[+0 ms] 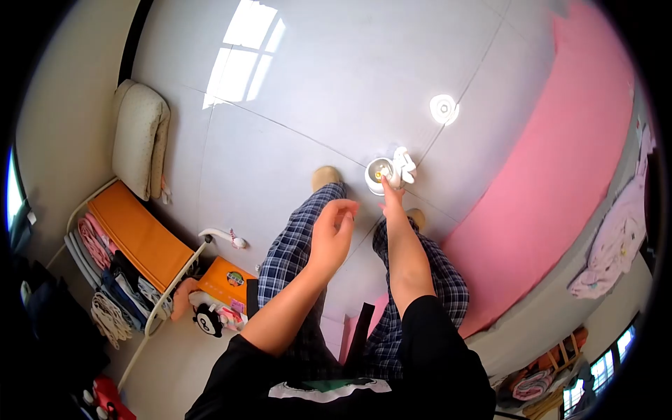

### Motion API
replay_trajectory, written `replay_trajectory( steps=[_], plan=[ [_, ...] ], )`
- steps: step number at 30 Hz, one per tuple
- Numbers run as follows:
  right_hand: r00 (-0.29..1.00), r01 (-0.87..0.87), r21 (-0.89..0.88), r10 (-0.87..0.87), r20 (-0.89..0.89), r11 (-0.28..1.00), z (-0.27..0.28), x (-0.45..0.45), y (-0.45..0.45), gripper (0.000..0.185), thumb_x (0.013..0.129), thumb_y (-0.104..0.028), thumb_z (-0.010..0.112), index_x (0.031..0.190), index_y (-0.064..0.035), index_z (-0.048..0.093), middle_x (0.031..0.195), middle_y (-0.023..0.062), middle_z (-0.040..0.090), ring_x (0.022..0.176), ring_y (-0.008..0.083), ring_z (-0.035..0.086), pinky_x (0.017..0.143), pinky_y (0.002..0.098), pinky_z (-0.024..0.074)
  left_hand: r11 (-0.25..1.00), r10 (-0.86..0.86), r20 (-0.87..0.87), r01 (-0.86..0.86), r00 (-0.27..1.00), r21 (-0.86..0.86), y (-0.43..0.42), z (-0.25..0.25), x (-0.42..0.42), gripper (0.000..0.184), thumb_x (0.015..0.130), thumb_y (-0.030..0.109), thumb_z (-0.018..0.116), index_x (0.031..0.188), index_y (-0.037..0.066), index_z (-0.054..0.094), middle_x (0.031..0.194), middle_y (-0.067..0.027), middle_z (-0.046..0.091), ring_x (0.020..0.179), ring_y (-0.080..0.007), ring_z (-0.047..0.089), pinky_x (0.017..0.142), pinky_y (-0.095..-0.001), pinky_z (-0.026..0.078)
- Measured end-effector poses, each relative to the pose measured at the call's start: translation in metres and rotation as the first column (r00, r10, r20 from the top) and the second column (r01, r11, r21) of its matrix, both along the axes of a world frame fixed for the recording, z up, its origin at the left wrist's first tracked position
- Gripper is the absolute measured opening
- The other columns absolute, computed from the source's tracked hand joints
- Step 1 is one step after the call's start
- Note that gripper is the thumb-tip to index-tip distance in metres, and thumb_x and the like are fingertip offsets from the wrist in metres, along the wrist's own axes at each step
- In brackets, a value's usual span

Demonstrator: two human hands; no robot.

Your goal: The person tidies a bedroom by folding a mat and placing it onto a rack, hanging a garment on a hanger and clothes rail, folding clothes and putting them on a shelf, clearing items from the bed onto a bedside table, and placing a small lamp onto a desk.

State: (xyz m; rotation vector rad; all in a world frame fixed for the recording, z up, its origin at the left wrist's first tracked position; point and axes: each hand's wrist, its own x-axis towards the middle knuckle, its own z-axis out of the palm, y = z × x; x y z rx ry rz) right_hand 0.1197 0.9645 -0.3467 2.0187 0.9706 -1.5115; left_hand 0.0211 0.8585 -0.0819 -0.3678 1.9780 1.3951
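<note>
My right hand (393,199) grips a small white round container (372,185) from the near side. The container's top is uncovered, and something yellowish shows inside it. A white figure-like part (404,164) sticks up on its right side; I cannot make out its exact shape. My left hand (334,229) hovers over my left thigh, with loosely curved fingers, the thumb apart and nothing visible in it. Farther out on the floor lies a white round piece with a ringed middle (444,109), apart from both hands.
Grey tiles (280,133) spread ahead. A pink sheet (546,161) covers a long surface on the right. At left, a folded beige cushion (142,136) leans on the wall near a rack with an orange panel (140,234) and folded clothes. An orange box (227,280) stands by my left leg.
</note>
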Motion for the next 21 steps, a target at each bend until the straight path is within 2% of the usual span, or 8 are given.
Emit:
replay_trajectory(
  steps=[2, 3, 8, 11, 14, 17, 20, 21],
  plan=[
    [0.983, 0.147, 0.016, -0.145, -0.115, 0.989, -0.01, 0.004, -0.006, 0.085, 0.068, -0.031, 0.074, 0.13, -0.0151, 0.017, 0.133, 0.0093, 0.03, 0.121, 0.028, 0.033, 0.088, 0.0548, 0.0366, 0.999, -0.029, 0.035, 0.03, 0.999, -0.024, -0.004, 0.001, -0.005, 0.016, 0.085, -0.001, 0.042, 0.096, 0.0, 0.053, 0.093, -0.0066, 0.059, 0.088, -0.0128, 0.055, 0.08, -0.0253, 0.042],
    [0.972, 0.191, 0.027, -0.185, -0.145, 0.981, -0.011, 0.003, -0.007, 0.076, 0.07, -0.023, 0.073, 0.127, -0.0159, 0.023, 0.131, 0.0077, 0.033, 0.119, 0.0272, 0.036, 0.087, 0.053, 0.0379, 0.998, -0.036, -0.013, 0.035, 0.999, -0.047, -0.005, -0.003, -0.002, 0.016, 0.083, 0.0, 0.046, 0.097, 0.001, 0.055, 0.09, -0.009, 0.058, 0.08, -0.016, 0.057, 0.071, -0.0268, 0.045],
    [0.958, 0.204, -0.028, -0.205, -0.199, 0.979, -0.007, 0.004, 0.002, 0.066, 0.073, -0.023, 0.071, 0.124, -0.0145, 0.031, 0.125, 0.0079, 0.041, 0.112, 0.0281, 0.044, 0.088, 0.0503, 0.0395, 0.999, -0.028, 0.011, 0.029, 1.0, -0.018, -0.009, -0.01, 0.002, 0.017, 0.083, -0.001, 0.046, 0.097, 0.001, 0.055, 0.089, -0.0087, 0.058, 0.079, -0.0161, 0.057, 0.07, -0.0267, 0.045],
    [0.949, 0.155, -0.113, -0.18, -0.258, 0.981, 0.016, 0.0, 0.012, 0.059, 0.076, -0.023, 0.068, 0.123, -0.0144, 0.034, 0.121, 0.008, 0.045, 0.106, 0.0276, 0.049, 0.088, 0.0481, 0.0406, 1.0, 0.007, 0.101, -0.005, 0.995, -0.012, -0.014, -0.011, 0.004, 0.015, 0.085, 0.0, 0.043, 0.095, 0.001, 0.054, 0.091, -0.0064, 0.058, 0.085, -0.0129, 0.055, 0.077, -0.0244, 0.043],
    [0.931, 0.084, -0.171, -0.139, -0.337, 0.982, 0.07, -0.002, 0.022, 0.055, 0.079, -0.024, 0.064, 0.124, -0.014, 0.034, 0.12, 0.0083, 0.047, 0.103, 0.0257, 0.051, 0.087, 0.0457, 0.0423, 0.997, -0.01, 0.107, 0.019, 0.994, -0.081, -0.025, -0.018, 0.026, 0.018, 0.083, -0.003, 0.044, 0.098, 0.001, 0.052, 0.092, -0.0073, 0.058, 0.085, -0.0142, 0.055, 0.078, -0.0249, 0.043],
    [0.91, -0.1, -0.218, 0.0, -0.416, 0.971, 0.155, -0.009, 0.03, 0.055, 0.081, -0.025, 0.062, 0.125, -0.0109, 0.033, 0.12, 0.0089, 0.047, 0.105, 0.0242, 0.051, 0.083, 0.0433, 0.0454, 0.986, -0.058, -0.073, 0.046, 0.996, -0.158, -0.044, -0.013, 0.064, 0.035, 0.078, -0.009, 0.043, 0.111, 0.002, 0.046, 0.101, -0.0114, 0.055, 0.094, -0.0192, 0.053, 0.08, -0.0274, 0.043],
    [0.884, -0.27, -0.269, 0.128, -0.45, 0.925, 0.251, -0.016, 0.041, 0.061, 0.08, -0.024, 0.063, 0.129, -0.0079, 0.031, 0.116, 0.0102, 0.049, 0.101, 0.0218, 0.053, 0.08, 0.0423, 0.0469, 0.983, -0.124, -0.102, 0.108, 0.987, -0.149, -0.055, 0.059, 0.061, 0.042, 0.076, -0.008, 0.045, 0.117, 0.002, 0.043, 0.108, -0.0142, 0.051, 0.1, -0.0222, 0.051, 0.084, -0.0297, 0.041],
    [0.857, -0.396, -0.224, 0.271, -0.438, 0.89, 0.296, -0.026, 0.048, 0.061, 0.079, -0.023, 0.064, 0.128, -0.0068, 0.033, 0.116, 0.0107, 0.05, 0.101, 0.022, 0.053, 0.081, 0.0402, 0.0467, 0.969, -0.193, -0.147, 0.165, 0.97, -0.185, -0.056, 0.086, 0.056, 0.044, 0.075, -0.007, 0.047, 0.117, 0.0, 0.042, 0.111, -0.0167, 0.049, 0.103, -0.0256, 0.05, 0.086, -0.0321, 0.041]
  ],
)
